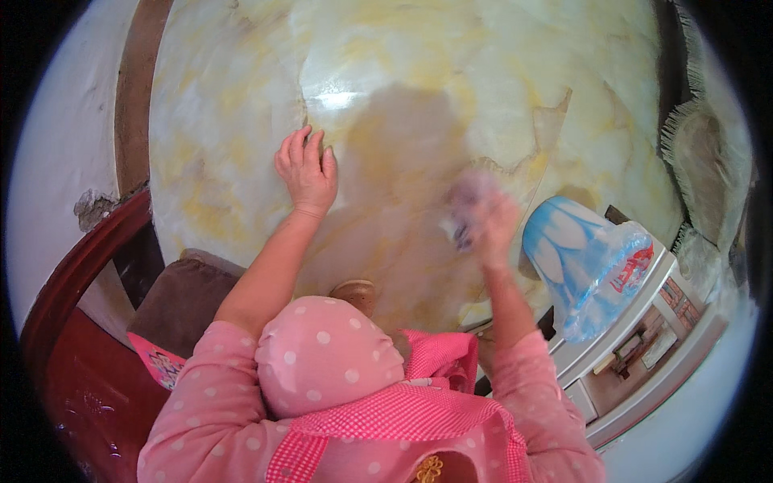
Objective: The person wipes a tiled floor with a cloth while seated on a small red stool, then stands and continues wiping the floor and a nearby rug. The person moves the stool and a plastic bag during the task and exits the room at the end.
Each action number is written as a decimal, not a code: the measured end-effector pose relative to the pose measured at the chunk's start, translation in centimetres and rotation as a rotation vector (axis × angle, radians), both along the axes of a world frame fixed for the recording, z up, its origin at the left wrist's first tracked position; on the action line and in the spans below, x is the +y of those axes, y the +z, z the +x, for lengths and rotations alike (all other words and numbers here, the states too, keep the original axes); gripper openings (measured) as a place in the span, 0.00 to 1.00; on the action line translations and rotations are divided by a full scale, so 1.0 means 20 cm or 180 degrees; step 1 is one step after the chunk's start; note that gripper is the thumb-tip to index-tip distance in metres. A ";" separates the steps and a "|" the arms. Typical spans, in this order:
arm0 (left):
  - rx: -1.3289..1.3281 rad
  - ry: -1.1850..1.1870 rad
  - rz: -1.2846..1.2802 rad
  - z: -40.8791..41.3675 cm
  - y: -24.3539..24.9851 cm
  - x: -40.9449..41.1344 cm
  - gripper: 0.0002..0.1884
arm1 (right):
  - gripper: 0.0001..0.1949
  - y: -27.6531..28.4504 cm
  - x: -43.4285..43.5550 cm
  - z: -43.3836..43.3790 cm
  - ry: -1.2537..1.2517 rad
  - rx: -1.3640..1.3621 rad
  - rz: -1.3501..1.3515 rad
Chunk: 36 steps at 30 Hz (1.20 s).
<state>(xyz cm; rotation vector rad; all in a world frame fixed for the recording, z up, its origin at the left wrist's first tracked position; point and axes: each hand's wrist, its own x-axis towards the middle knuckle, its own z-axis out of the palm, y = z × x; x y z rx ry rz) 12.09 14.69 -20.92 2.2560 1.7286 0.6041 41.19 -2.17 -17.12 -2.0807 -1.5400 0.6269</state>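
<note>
My left hand hovers or rests over the marbled floor, fingers apart, with nothing in it; whether it touches the floor I cannot tell. To the right, my right hand is blurred by motion and gripped on a crumpled purplish cloth. Below the hands are a knee in pink polka-dot trousers and the toe of a brown shoe. A pink checked apron lies across the body.
A blue and white bin with a plastic bag stands right of my right hand, beside a white cabinet. At left are a brown padded stool and a dark red wooden furniture edge. A fringed cover hangs at far right.
</note>
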 end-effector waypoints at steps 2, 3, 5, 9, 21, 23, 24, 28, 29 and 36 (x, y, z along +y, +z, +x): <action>-0.0094 -0.0036 0.0001 0.00 -0.01 0.00 0.17 | 0.17 -0.02 -0.18 -0.30 0.0777 0.0702 -0.0364; -0.0161 -0.0037 0.0037 0.00 -0.02 0.00 0.18 | 0.17 0.00 -0.23 -0.38 0.1723 0.0043 -0.0008; -0.0237 -0.0026 0.0058 -0.01 -0.02 0.01 0.19 | 0.17 -0.03 -0.18 -0.45 0.2679 -0.0635 0.0351; -0.0347 -0.0030 0.0046 0.02 0.00 0.00 0.20 | 0.16 -0.14 0.45 -0.28 0.2123 -0.0774 0.0539; -0.0606 -0.0025 0.0121 -0.03 -0.05 0.01 0.25 | 0.17 -0.02 0.44 -0.33 0.1723 -0.1071 0.0278; -0.0653 -0.0018 0.0123 -0.05 -0.04 0.01 0.26 | 0.18 -0.02 0.12 -0.55 0.2398 -0.0895 0.0669; -0.0677 -0.0020 0.0121 -0.06 -0.03 0.00 0.26 | 0.17 0.03 0.10 -0.61 0.2923 -0.0968 0.0785; -0.0774 -0.0008 0.0104 -0.05 0.00 0.02 0.26 | 0.13 -0.06 0.46 -0.47 0.2803 -0.0480 0.0513; -0.0839 0.0045 0.0078 -0.04 0.00 0.02 0.27 | 0.14 -0.10 0.59 -0.41 0.2378 -0.0423 0.0305; -0.0808 0.0250 -0.0140 -0.04 -0.04 0.02 0.31 | 0.22 0.37 1.09 0.02 0.1084 -0.1172 0.0138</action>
